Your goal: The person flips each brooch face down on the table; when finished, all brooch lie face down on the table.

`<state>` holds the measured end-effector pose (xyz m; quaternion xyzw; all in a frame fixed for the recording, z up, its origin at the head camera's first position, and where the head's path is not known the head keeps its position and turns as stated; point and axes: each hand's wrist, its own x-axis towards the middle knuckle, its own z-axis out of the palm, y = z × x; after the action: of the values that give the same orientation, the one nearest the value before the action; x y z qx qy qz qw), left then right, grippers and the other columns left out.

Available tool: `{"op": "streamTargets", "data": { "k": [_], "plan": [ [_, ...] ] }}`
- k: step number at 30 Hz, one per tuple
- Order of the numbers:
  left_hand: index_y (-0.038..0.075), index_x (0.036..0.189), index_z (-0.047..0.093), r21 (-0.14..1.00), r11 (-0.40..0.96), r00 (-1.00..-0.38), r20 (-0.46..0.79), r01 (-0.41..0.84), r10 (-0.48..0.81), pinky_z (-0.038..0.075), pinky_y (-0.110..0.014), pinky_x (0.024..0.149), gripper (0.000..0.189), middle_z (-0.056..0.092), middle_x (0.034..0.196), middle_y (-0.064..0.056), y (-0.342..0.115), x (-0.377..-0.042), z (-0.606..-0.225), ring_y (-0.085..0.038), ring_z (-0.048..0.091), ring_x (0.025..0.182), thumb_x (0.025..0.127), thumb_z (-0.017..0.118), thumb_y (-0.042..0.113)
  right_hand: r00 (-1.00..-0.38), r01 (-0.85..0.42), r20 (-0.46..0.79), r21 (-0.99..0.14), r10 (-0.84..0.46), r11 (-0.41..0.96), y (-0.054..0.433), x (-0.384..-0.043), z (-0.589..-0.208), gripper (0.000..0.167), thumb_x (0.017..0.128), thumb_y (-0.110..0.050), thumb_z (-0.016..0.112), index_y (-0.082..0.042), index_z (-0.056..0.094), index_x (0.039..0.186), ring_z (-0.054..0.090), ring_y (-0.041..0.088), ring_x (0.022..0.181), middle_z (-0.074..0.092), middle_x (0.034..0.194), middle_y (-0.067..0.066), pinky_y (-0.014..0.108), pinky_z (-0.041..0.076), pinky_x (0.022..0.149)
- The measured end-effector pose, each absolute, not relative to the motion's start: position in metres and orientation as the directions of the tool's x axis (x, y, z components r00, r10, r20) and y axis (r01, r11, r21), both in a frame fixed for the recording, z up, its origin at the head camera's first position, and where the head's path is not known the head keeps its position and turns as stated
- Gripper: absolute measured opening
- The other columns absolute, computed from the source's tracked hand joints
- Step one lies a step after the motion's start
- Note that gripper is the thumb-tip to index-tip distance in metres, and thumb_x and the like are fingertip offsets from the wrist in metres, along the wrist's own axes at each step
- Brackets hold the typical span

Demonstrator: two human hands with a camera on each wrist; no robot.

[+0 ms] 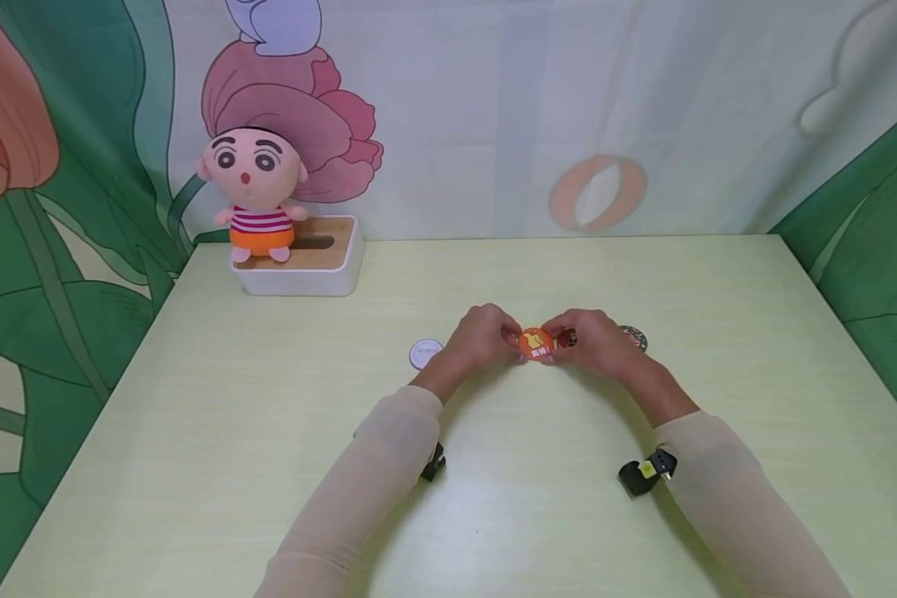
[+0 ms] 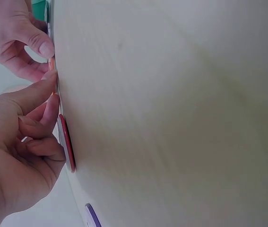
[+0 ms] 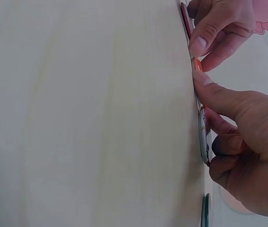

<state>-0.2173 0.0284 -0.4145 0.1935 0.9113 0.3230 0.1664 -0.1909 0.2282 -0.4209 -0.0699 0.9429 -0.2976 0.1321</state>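
Note:
My left hand [image 1: 484, 339] and right hand [image 1: 594, 342] pinch opposite edges of an orange round badge [image 1: 536, 343] with a yellow figure and white lettering. It lies low at the tabletop; whether it touches cannot be told. Under the curled fingers of my left hand, a red-rimmed disc [image 2: 67, 144] shows in the left wrist view. A dark patterned disc [image 1: 566, 338] is partly hidden by my right hand. Farther right, another dark patterned disc [image 1: 633, 336] shows beyond that hand. To the left lies a white disc with a purple rim [image 1: 424, 354], partly covered by my left hand.
A white box with a wooden lid [image 1: 347, 257] stands at the table's back left. On it sits a plush doll [image 1: 257, 195] in a striped top. A printed curtain [image 1: 448, 124] hangs behind the pale table [image 1: 194, 465]. Small black cameras [image 1: 639, 475] are worn at both wrists.

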Motion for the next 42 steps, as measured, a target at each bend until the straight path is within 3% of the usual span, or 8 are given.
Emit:
{"op": "streamTargets", "data": {
  "k": [24, 42],
  "plan": [
    [0.005, 0.114, 0.074, 0.692, 0.687, -0.874, -0.170, 0.224, 0.456, 0.047, -0.019, 0.068, 0.036, 0.078, 0.085, -0.006, 0.0289, -0.2189, -0.4157, -0.012, 0.066, 0.074, 0.080, 0.084, 0.011, -0.959, -0.093, -0.154, -0.626, -0.239, 0.775, 0.2288, -0.1906, -0.4230, 0.039, 0.084, -0.012, 0.083, -0.007, 0.068, 0.120, 0.064, 0.029, 0.109, 0.070, 0.116, 0.013, 0.045, 0.055, 0.099],
    [0.005, 0.104, 0.069, 0.708, 0.664, -0.871, -0.143, 0.241, 0.469, 0.045, -0.019, 0.069, 0.029, 0.077, 0.088, -0.009, 0.0282, -0.2198, -0.4161, -0.013, 0.066, 0.075, 0.080, 0.085, 0.007, -0.958, -0.117, -0.123, -0.655, -0.258, 0.746, 0.2297, -0.1915, -0.4222, 0.036, 0.084, -0.008, 0.082, -0.006, 0.066, 0.117, 0.066, 0.030, 0.107, 0.069, 0.110, 0.014, 0.047, 0.056, 0.101]
  ]
}}
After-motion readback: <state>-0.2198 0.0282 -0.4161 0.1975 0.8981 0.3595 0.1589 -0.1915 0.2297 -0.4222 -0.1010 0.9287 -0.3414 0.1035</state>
